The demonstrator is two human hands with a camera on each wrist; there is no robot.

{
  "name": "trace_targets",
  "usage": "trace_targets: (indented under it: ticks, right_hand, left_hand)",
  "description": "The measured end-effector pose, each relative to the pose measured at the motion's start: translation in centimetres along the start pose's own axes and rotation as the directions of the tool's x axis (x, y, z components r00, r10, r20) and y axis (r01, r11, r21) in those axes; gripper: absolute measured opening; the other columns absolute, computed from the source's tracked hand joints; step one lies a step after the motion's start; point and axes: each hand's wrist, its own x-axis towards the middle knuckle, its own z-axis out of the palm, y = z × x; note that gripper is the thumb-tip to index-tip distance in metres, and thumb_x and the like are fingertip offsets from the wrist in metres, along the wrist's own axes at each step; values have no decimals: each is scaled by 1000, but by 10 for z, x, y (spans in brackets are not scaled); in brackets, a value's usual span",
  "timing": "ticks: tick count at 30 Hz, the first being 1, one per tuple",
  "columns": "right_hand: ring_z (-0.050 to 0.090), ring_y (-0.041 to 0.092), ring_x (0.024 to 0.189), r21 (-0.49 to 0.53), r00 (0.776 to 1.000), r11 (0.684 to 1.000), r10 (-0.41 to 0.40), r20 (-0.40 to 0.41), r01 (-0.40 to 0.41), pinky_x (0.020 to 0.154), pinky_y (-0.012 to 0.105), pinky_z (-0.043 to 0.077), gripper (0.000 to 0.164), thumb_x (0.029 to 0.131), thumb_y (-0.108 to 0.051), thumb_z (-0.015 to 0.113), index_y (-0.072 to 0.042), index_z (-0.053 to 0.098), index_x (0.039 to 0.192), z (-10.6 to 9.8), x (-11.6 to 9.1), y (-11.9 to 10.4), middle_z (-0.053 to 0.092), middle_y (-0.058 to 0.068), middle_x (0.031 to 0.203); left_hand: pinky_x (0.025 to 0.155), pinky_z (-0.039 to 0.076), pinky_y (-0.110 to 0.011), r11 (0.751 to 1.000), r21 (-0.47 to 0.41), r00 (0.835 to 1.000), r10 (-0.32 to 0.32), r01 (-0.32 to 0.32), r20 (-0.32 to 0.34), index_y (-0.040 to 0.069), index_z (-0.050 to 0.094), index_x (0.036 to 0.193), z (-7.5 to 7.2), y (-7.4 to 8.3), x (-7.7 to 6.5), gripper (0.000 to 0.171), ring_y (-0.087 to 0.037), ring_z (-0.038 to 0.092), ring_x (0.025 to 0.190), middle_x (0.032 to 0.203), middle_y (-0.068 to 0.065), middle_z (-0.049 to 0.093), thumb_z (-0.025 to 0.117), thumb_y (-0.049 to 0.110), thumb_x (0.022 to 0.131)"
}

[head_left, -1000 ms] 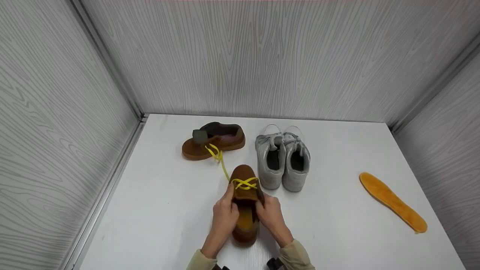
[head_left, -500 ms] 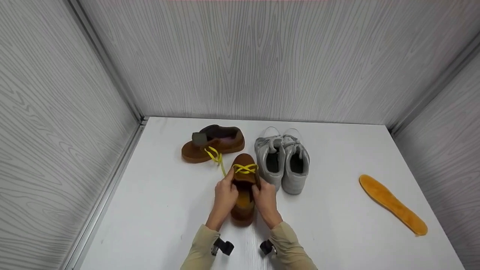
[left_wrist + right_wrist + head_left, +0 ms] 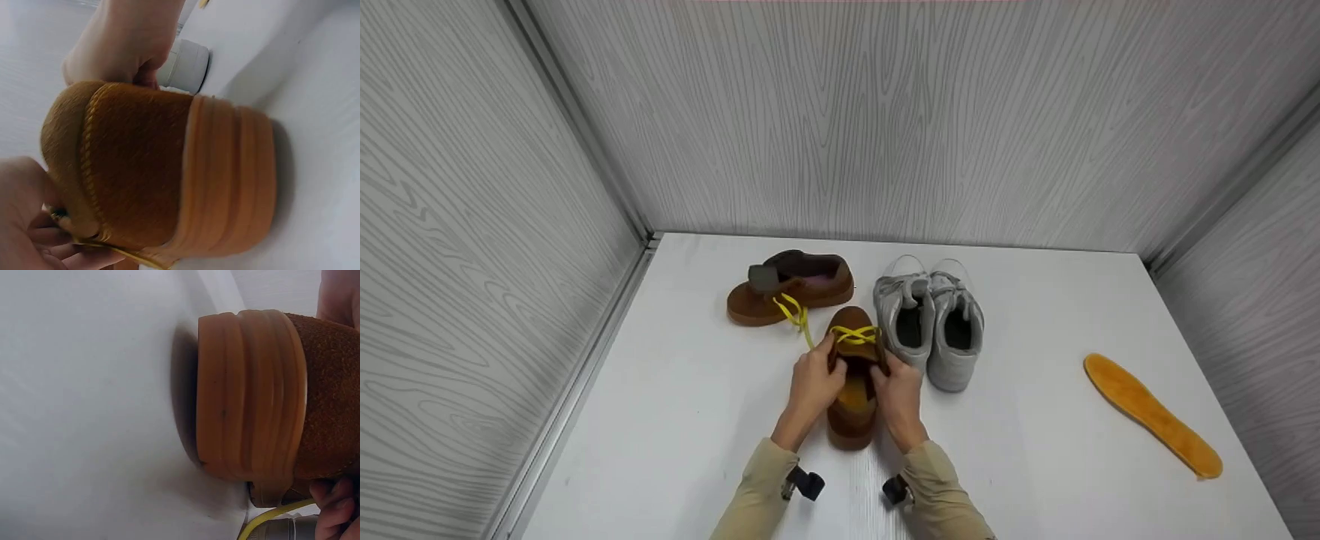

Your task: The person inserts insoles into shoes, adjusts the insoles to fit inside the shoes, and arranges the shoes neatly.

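Both hands grip the sides of a brown suede shoe (image 3: 851, 427), its toe pointing away from me. Yellow laces (image 3: 855, 335) cross over its front, and a yellowish lining shows in its opening. My left hand (image 3: 815, 382) holds the left upper edge, thumb inside; my right hand (image 3: 898, 390) holds the right edge the same way. In the left wrist view, the heel (image 3: 140, 163) and thick rubber sole (image 3: 230, 180) face the camera. A shadow lies under the sole (image 3: 247, 394) in the right wrist view. A loose lace end runs left past my left hand.
Behind on the left, another brown shoe (image 3: 754, 309) lies with its dark tongue (image 3: 763, 279) folded out. Two grey sneakers (image 3: 952, 367) stand close on the right. An orange insole (image 3: 1155, 416) lies far right on the white table (image 3: 660, 420). Grey wood-patterned walls (image 3: 840, 120) surround it.
Both hands have moved the brown shoe forward, away from me, so its toe sits closer to the other brown shoe. Over the last half second it has hardly shifted.
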Motion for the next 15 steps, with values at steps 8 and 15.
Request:
trace_targets:
  ticks: [8, 15]
  right_hand:
    - [70, 38, 79, -3, 995, 999, -33, -93, 33, 68, 47, 55, 21, 78, 8, 71, 2, 75, 97, 0, 4, 4, 72, 21, 86]
    - [69, 40, 77, -81, 1000, 997, -3, -24, 1, 67, 49, 54, 22, 80, -1, 74, 1, 74, 102, -5, 5, -2, 72, 22, 86]
  left_hand:
    - [89, 52, -46, 998, 54, 994, 36, -41, 100, -10, 59, 129, -8, 6, 16, 43, -37, 65, 105, 119, -27, 65, 58, 9, 90]
    - [73, 52, -40, 998, 56, 993, 23, -30, 114, -6, 69, 115, -19, 5, 28, 32, -23, 61, 73, 92, -16, 71, 57, 13, 92]
